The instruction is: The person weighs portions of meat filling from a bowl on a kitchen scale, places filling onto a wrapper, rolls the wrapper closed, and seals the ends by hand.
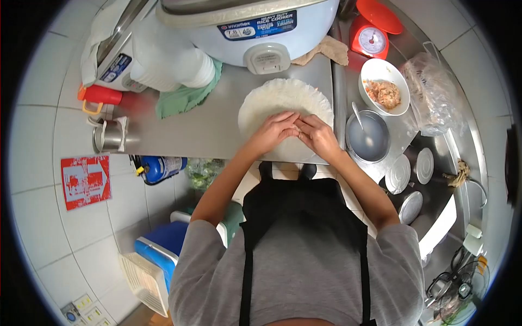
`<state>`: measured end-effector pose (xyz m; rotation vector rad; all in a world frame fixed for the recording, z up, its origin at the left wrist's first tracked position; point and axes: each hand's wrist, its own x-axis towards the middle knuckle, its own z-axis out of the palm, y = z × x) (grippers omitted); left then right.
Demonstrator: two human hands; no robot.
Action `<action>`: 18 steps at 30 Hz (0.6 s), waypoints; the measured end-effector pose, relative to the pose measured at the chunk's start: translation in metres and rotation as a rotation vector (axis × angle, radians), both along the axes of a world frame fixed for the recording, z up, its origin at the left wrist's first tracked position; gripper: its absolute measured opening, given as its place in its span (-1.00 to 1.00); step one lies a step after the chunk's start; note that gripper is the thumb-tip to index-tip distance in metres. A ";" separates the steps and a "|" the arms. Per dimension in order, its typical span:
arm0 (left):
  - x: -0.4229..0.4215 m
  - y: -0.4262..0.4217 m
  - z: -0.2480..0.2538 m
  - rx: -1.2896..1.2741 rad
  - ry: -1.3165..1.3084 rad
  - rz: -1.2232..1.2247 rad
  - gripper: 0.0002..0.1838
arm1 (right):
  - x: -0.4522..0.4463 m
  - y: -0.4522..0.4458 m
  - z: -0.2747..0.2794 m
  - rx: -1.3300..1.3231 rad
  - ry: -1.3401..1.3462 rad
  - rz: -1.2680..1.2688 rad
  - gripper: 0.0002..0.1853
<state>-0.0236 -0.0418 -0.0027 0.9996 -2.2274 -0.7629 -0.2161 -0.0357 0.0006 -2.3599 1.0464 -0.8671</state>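
Simply whitish round sheets (pixel 284 95), ruffle-edged, beneath left hand (pixel 273 133) and right hand (pixel 319 137), both curled inward, pinch unclear.

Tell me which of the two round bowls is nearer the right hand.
The grey metal bowl with the metal spoon in greyish liquid; the white bowl of pinkish food is farther from the right hand.

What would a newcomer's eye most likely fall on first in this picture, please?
Probably the pale, frilly-edged round on the metal counter, where the left hand and right hand meet over it. The big rice cooker looms just behind. The bright red scale also stands out at the back right, beyond a white bowl.
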 end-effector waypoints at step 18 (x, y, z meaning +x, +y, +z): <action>0.023 -0.025 -0.021 0.063 0.085 -0.126 -0.64 | 0.005 -0.006 -0.005 0.049 0.026 -0.008 -0.58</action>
